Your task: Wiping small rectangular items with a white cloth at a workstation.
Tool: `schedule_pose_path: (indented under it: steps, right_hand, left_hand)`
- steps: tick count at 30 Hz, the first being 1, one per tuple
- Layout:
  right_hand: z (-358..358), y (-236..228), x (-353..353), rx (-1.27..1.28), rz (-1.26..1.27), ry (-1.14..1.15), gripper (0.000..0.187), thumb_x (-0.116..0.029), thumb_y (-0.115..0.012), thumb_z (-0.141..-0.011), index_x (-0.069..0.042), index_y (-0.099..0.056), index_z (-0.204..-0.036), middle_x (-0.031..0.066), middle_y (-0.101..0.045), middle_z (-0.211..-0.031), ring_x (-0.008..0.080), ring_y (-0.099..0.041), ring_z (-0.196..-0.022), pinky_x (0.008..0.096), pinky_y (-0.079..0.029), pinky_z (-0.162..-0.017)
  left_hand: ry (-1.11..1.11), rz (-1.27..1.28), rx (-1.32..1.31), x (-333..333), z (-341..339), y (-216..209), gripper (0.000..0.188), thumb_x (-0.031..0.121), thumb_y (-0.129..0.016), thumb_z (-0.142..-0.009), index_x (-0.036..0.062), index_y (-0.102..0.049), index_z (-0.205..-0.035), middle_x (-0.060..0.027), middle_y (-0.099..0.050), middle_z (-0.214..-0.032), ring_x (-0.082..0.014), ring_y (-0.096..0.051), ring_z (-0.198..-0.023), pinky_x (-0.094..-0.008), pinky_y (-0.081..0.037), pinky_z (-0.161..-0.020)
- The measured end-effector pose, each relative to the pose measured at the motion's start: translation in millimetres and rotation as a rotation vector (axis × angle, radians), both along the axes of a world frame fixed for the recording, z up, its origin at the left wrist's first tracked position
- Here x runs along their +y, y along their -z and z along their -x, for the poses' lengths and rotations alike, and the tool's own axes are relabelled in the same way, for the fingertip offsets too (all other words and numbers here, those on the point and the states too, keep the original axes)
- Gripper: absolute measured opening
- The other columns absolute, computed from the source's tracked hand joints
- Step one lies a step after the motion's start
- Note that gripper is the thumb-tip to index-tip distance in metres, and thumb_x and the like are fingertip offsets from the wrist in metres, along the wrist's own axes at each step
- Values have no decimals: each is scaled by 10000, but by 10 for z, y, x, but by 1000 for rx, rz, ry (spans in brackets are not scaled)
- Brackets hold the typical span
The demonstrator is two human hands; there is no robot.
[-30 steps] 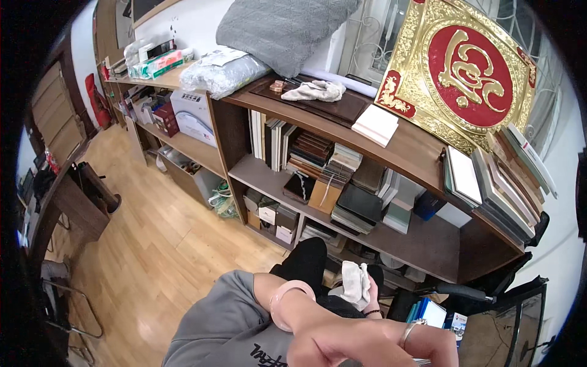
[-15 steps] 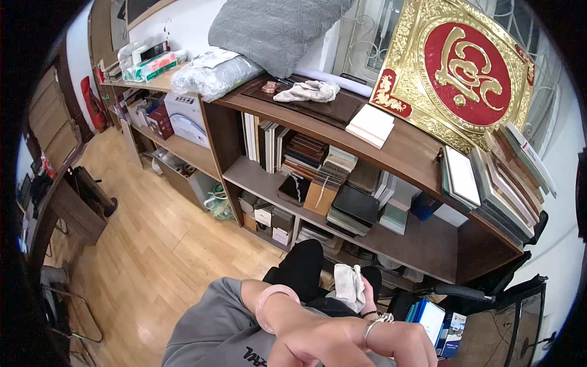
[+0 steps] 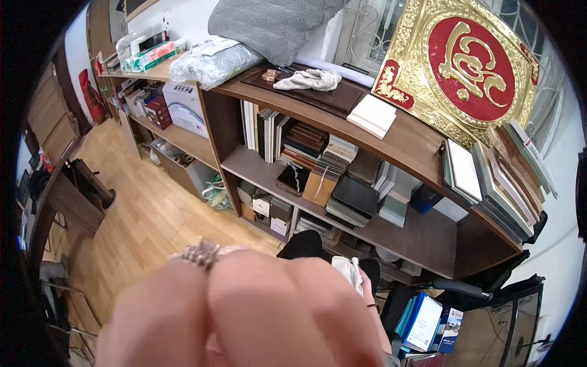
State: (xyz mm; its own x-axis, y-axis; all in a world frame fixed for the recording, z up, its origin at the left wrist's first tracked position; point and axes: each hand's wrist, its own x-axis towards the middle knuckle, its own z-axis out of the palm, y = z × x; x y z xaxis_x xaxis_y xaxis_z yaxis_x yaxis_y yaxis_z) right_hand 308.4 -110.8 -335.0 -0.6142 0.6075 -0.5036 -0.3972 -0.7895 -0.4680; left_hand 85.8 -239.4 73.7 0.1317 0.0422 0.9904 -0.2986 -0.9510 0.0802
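Observation:
My left hand (image 3: 263, 306) is raised very close in the lower middle, large and smeared by motion. A silvery ring (image 3: 205, 252) shows on one of its fingers. The fingertips cannot be made out, nor whether anything is between them. Behind it, lower down, my right hand (image 3: 367, 293) holds a crumpled white cloth (image 3: 348, 271) near my dark-clad knee. A dark bracelet circles that wrist. My left hand hides much of the right arm and my lap.
Ahead stands a brown shelf unit (image 3: 403, 244) filled with sample boards and boxes. On its top lie another whitish cloth (image 3: 309, 79), white tiles (image 3: 372, 116) and a gold-and-red plaque (image 3: 468, 67). Blue folders (image 3: 422, 321) stand at the lower right, beside a dark-framed panel (image 3: 495, 324).
My left hand has swung left and up toward my head, growing large and blurred. My right hand still holds the white cloth, now partly covered by the left.

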Motion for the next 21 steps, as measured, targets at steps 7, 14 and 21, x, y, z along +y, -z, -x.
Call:
schedule_pose_path:
  steps: [7,14,21]
  right_hand:
    - [-6,-1,19,49,28,-34,315,-253,-477,-915,-37,-552,-1131,108,-629,-1034,239,-619,-922,363,-506,-818]
    - [51,-117,-44,-13,-15,-13,317,-252,-476,-915,-35,-552,-1133,108,-626,-1049,235,-616,-928,358,-500,-827]
    - [-19,10,5,-5,-25,-11,326,-254,-492,-905,-19,-557,-1121,110,-629,-1039,236,-618,-921,354,-501,-827]
  left_hand:
    - [-143,0,-63,-189,238,152,357,370,-518,-876,149,-567,-1152,-113,-529,-1147,-286,-553,-983,-384,-496,-824]
    - [-280,-27,-113,-86,244,160,308,308,-532,-869,116,-572,-1106,-117,-544,-1119,-270,-558,-970,-358,-490,-819]
    - [-419,-52,-133,89,237,137,259,246,-547,-862,82,-577,-1060,-120,-559,-1091,-254,-564,-956,-333,-485,-815]
